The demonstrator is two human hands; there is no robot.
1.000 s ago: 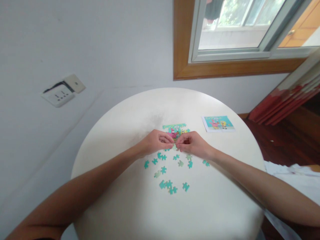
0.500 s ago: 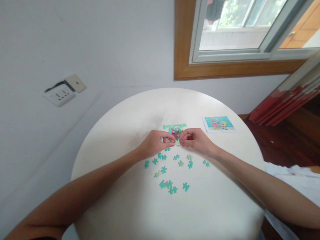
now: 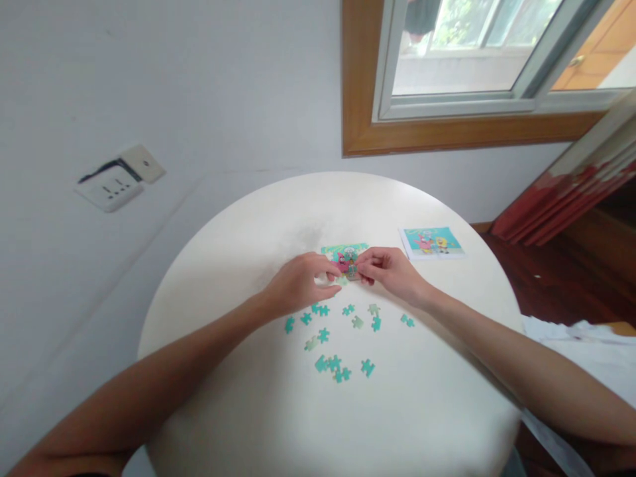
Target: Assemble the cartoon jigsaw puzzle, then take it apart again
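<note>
Toward the table's [image 3: 422,391] far edge, the partly assembled puzzle [image 3: 342,264] is being flanked, presumably for steadying, by the left hand [image 3: 301,278], fingers parted and empty, and right hand [image 3: 390,271], fingers bunched, grip indiscernible.

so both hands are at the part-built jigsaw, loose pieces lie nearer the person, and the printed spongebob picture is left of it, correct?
The side is wrong: in the head view, the printed SpongeBob picture lies right of the part-built jigsaw. The left hand and right hand are at the jigsaw, with loose pieces nearer the person.
</note>
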